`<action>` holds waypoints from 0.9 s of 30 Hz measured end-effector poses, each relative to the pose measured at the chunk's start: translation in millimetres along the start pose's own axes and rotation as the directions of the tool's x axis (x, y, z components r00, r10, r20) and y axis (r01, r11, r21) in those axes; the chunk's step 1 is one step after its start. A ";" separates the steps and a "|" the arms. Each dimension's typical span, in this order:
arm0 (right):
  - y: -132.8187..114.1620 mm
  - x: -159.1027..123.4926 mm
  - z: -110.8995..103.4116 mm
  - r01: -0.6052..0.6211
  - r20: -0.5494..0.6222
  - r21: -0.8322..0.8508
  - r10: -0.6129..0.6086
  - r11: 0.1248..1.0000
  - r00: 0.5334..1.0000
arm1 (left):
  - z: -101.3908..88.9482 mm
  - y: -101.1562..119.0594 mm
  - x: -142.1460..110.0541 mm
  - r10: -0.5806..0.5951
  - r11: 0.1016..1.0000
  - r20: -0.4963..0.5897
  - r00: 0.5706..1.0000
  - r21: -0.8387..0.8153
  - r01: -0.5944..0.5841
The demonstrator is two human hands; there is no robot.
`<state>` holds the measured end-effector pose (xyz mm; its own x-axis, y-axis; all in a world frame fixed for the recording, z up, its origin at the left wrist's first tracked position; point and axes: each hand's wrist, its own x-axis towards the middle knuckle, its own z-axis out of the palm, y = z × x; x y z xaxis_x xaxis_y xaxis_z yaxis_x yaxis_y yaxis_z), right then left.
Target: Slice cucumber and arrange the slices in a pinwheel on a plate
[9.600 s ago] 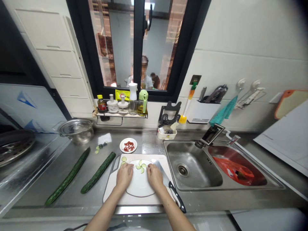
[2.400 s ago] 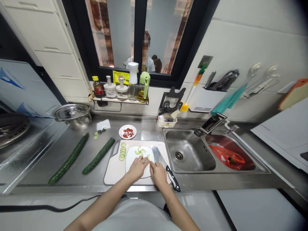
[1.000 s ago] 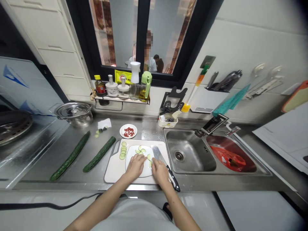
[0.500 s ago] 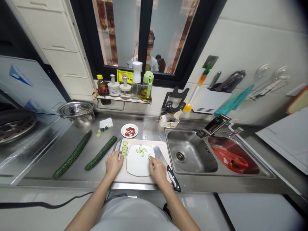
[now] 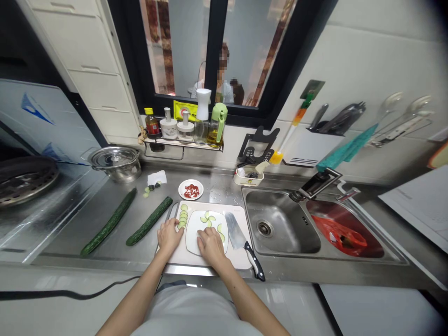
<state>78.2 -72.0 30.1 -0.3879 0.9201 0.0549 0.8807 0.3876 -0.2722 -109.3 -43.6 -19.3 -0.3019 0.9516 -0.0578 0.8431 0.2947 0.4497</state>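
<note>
My right hand (image 5: 212, 245) is over the white square plate (image 5: 192, 245), its fingers bent and close together near the surface; anything in them is hidden. On that plate, several cut cucumber slices (image 5: 208, 218) form a pinwheel toward the far edge, and two more pieces (image 5: 220, 228) lie by its right side. My left hand (image 5: 170, 237) rests at the cutting board's (image 5: 241, 259) left edge, thumb and forefinger apart beside the near end of a row of round cucumber slices (image 5: 183, 215). To the plate's right lies a kitchen knife (image 5: 243, 242), its handle past the board.
Two whole cucumbers (image 5: 150, 221) lie left of the board. Behind it stands a small plate of red bits (image 5: 191, 190). A double sink (image 5: 280, 219) is at the right, with a red plastic bag (image 5: 339, 235) in its far basin. A lidded pot (image 5: 117, 163) stands back left.
My right hand has moved left, from the plate's right edge to its middle. Two cucumber pieces now show at the right side, where one was at my fingertips. My left hand has hardly moved.
</note>
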 end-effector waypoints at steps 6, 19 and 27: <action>-1.2 2.5 -2.8 0.007 -0.002 0.007 -0.007 1.000 1.000 | 5.1 -5.6 3.9 -0.044 0.985 0.016 0.999 -0.165 0.046; -3.2 23.8 -20.4 0.030 -0.178 0.325 0.030 0.945 0.984 | -26.9 13.5 5.9 0.103 0.828 -0.008 0.995 -0.554 -0.090; 9.2 48.5 -44.4 0.104 -0.211 0.642 0.045 0.759 0.976 | -74.9 48.6 -5.8 0.426 0.686 -0.040 0.904 -0.637 -0.351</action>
<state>79.6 -21.3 72.9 -0.2814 0.9279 0.2445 0.4539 0.3532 -0.8181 -99.9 -41.4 69.7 0.0690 0.9822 0.1747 0.4009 -0.1877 0.8967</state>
